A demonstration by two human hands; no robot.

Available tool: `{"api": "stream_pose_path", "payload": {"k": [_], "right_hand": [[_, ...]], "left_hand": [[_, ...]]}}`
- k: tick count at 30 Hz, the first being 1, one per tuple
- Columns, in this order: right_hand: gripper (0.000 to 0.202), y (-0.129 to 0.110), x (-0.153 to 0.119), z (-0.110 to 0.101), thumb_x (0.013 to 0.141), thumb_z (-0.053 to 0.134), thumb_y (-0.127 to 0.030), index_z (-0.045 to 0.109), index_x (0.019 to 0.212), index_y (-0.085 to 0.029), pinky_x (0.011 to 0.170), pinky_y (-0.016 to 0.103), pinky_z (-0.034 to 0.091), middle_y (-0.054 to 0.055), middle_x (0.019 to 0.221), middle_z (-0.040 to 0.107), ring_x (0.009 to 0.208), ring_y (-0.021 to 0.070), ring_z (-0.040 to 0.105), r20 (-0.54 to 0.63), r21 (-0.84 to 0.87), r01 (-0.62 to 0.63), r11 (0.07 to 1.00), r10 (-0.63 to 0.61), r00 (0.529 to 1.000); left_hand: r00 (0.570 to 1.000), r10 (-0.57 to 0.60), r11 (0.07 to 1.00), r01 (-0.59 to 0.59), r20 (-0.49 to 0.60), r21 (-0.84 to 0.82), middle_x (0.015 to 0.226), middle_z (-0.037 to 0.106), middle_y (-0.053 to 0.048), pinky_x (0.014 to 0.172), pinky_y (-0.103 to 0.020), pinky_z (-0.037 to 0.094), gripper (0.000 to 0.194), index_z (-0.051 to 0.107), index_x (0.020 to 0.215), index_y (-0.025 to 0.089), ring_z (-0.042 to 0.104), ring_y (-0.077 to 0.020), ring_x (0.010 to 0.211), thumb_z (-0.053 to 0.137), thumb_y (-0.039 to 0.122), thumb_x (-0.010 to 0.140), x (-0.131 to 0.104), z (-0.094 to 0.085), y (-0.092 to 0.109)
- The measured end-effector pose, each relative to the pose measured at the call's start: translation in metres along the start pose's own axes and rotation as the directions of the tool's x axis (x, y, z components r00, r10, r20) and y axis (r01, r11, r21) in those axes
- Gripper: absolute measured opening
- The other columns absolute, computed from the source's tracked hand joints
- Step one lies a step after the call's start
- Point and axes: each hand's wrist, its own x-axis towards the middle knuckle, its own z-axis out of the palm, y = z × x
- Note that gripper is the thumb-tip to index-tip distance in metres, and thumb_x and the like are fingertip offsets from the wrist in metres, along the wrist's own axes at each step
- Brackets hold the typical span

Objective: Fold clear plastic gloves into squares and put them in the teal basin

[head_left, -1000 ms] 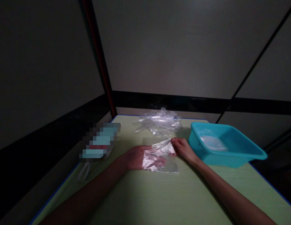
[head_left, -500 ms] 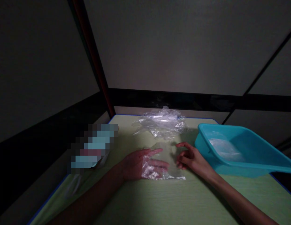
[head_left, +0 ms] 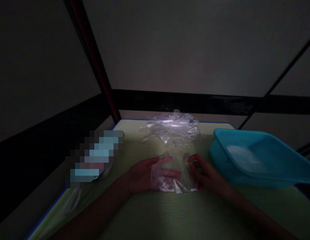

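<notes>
A small clear plastic bag (head_left: 178, 185) lies at the middle of the table. My left hand (head_left: 147, 175) has its fingers stretched out and apart, showing through the film; whether they are inside the bag or beneath it I cannot tell. At the bag's right edge, the fingers of my right hand (head_left: 201, 171) are curled in and appear to pinch the film. Just beyond both hands is a loose heap of clear plastic bags (head_left: 173, 128).
A turquoise plastic basin (head_left: 247, 178) stands on the right, with a whitish, translucent flat item (head_left: 245, 158) inside. On the left lies a blurred-out light blue object (head_left: 100, 153) with a pale strap (head_left: 72, 201). Walls border the far and left sides of the green table (head_left: 150, 213).
My right hand has closed in on the bag's right edge, and the film there is now creased. My left hand stays much the same. The picture is darker.
</notes>
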Motion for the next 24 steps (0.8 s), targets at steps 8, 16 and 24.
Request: {"api": "stream_pose_path", "payload": {"k": [8,16,24], "right_hand": [[0.015,-0.003,-0.003,-0.002,0.078,0.041,-0.026,0.034,0.090,-0.021,0.034,0.019,0.038,-0.006,0.064,0.049,0.039,0.0081,0.050,-0.039,-0.084,0.013,0.996,-0.016,0.999],[0.021,-0.009,-0.004,0.001,0.070,0.045,-0.016,0.036,0.089,-0.021,0.037,0.018,0.035,-0.005,0.061,0.049,0.043,0.0093,0.050,-0.106,-0.190,0.041,0.981,-0.062,0.992],[0.024,-0.009,-0.003,0.001,0.068,0.044,-0.010,0.040,0.090,-0.020,0.042,0.019,0.030,-0.005,0.055,0.051,0.047,0.0106,0.047,-0.127,-0.412,0.112,0.904,-0.179,0.976]], "left_hand": [[0.987,0.132,0.987,-0.123,-0.087,0.100,0.106,0.057,-0.015,0.093,-0.041,0.025,0.044,0.039,0.118,0.009,0.049,-0.0255,0.104,0.045,0.026,0.078,-0.010,-0.007,0.013],[0.764,0.520,0.840,-0.375,-0.383,0.393,0.117,0.050,-0.014,0.091,-0.035,0.033,0.058,0.030,0.124,0.016,0.047,-0.0212,0.108,0.055,0.008,0.072,-0.008,0.000,0.017],[0.629,0.738,0.612,-0.471,-0.243,0.635,0.133,0.029,-0.012,0.096,-0.031,0.028,0.092,0.012,0.132,0.021,0.033,-0.0211,0.119,0.064,0.006,0.057,0.006,-0.015,0.010]]}}
